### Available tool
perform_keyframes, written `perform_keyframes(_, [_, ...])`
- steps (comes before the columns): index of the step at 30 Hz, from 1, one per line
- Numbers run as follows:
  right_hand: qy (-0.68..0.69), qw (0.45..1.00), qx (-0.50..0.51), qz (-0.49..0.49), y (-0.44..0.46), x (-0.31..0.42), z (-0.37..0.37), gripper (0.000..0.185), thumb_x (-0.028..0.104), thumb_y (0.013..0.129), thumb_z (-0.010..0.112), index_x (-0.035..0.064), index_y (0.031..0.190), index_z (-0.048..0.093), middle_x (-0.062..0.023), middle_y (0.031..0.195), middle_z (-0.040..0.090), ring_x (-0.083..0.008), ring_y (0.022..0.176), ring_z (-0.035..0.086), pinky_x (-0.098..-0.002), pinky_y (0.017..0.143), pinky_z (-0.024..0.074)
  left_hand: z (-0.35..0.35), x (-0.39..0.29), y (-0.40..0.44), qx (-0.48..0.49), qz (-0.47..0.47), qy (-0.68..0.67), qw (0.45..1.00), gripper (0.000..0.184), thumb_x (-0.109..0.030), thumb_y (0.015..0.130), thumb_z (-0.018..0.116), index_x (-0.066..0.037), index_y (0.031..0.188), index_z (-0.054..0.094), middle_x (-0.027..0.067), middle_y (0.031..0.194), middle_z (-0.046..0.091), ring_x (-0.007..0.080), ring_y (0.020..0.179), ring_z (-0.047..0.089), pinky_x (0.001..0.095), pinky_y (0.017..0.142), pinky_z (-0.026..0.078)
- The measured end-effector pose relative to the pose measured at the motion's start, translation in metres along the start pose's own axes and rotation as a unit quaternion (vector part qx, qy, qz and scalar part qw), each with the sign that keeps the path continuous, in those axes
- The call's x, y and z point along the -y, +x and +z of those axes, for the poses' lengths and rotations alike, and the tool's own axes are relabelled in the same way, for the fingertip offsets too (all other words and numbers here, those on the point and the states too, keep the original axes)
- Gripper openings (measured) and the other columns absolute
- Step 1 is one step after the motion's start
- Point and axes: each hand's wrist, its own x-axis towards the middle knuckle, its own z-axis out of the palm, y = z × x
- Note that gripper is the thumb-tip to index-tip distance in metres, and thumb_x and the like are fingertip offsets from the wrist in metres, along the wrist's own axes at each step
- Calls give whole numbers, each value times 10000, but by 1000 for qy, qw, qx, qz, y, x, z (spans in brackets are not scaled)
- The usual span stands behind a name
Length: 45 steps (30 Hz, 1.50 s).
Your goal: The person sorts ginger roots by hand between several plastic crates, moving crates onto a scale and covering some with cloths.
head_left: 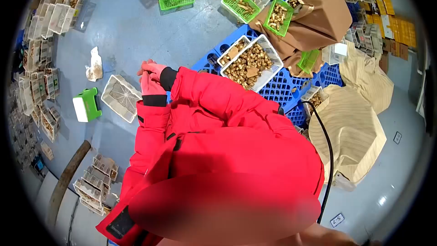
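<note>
My left hand (147, 84) and my right hand (154, 69) meet in front of my body, at the ends of red sleeves with black cuffs. The right fingers are bent in against the left hand, which is partly covered. Whether anything small lies between them I cannot make out. Just left of my hands a pale mesh-bottomed crate (122, 98) rests on the floor. To their right, a white crate (269, 50) of brown, mushroom-like pieces with bits of cardboard sits by a smaller white crate (227, 55) on a blue pallet (277, 86).
A green-and-white stool (92, 105) and a white bag (94, 66) are on the floor at left. Stacked crates (61, 18) line the left side. Green baskets (176, 0), brown cloth (323, 11) and beige sheets (348, 132) lie ahead and right. A black cable (328, 150) hangs at right.
</note>
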Motion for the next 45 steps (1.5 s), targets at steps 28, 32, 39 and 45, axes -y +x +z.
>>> perform_keyframes(28, [263, 856, -55, -442, -183, -29, -118, 245, 226, 773, 488, 25, 913, 480, -130, 764, 562, -204, 644, 558, -299, 569, 463, 80, 155, -47, 152, -390, 147, 896, 365, -213, 793, 497, -104, 1133, 415, 86, 1119, 445, 205, 983, 448, 325, 836, 372])
perform_keyframes(32, [306, 803, -107, -500, -235, -65, -87, 206, 228, 782, 479, 65, 903, 509, -61, 762, 564, -157, 663, 549, -263, 563, 447, 106, 150, -110, 223, -430, 194, 853, 381, -226, 788, 500, -105, 1138, 411, 77, 1143, 424, 203, 997, 431, 328, 850, 361])
perform_keyframes(39, [407, 665, -187, -597, -454, -177, -126, 158, 235, 776, 500, 112, 839, 575, -10, 774, 580, -91, 742, 523, -218, 624, 406, 120, 313, -259, 329, -549, 219, 736, 335, -221, 835, 389, -82, 1140, 393, 61, 1104, 452, 188, 1013, 421, 316, 876, 332])
perform_keyframes(45, [256, 597, -326, -687, -530, -281, -254, 237, 228, 823, 433, 88, 974, 551, -18, 904, 570, -99, 844, 504, -248, 704, 393, 126, 405, -421, 363, -608, 264, 654, 291, -209, 821, 414, -61, 1068, 461, 49, 989, 519, 176, 913, 478, 303, 801, 382])
